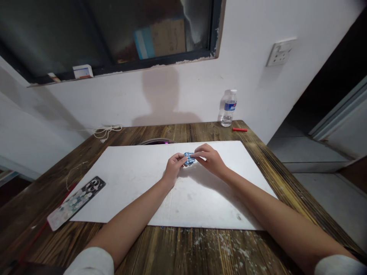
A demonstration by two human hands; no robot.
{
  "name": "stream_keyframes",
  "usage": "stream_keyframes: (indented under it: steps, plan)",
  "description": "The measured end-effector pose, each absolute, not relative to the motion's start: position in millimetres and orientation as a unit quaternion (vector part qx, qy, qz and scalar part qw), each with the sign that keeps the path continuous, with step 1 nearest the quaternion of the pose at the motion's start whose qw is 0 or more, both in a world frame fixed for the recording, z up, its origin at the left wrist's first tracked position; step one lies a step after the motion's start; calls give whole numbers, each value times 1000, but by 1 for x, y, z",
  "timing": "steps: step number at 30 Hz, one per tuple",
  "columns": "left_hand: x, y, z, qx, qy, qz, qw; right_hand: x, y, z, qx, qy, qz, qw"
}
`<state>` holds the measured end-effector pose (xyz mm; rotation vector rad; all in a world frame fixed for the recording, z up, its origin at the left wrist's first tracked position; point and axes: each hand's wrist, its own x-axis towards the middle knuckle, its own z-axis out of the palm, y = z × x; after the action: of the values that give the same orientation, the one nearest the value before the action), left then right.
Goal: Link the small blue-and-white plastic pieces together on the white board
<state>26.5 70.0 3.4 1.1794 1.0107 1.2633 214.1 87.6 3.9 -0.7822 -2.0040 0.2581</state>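
Over the middle of a white board (132, 179), a small blue-and-white object (189, 158) with a grid-like pattern is held up. It is too small to tell its kind. My left hand (173, 168) pinches its left side between thumb and fingers. From the right, my right hand (210, 158) is closed with its fingertips on the object's right edge. The fingertips partly cover the object, and both hands cast a shadow on the board beneath.
A phone in a patterned case (76, 202) lies across the board's left edge. At the back of the wooden table (183, 131) are a white cord (107, 131), a water bottle (229, 109) and a red stick-like item (239, 130). White crumbs (223, 244) are scattered in front.
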Motion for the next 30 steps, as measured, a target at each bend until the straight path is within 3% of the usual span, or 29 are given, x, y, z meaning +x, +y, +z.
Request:
stream_keyframes:
  steps: [7,12,16,23,30]
  plan:
    - [27,70,1,494,436,540,525,209,83,4,-315,-813,160,463]
    - [28,74,-7,503,458,561,472,206,89,-5,-360,-711,290,529]
    - [27,76,-10,525,496,538,436,206,94,-16,-399,-672,400,479]
    - [26,76,-10,579,545,483,366,206,89,-20,-456,-713,352,400]
    - [21,79,-15,613,541,448,361,206,89,-24,-443,-731,343,389]
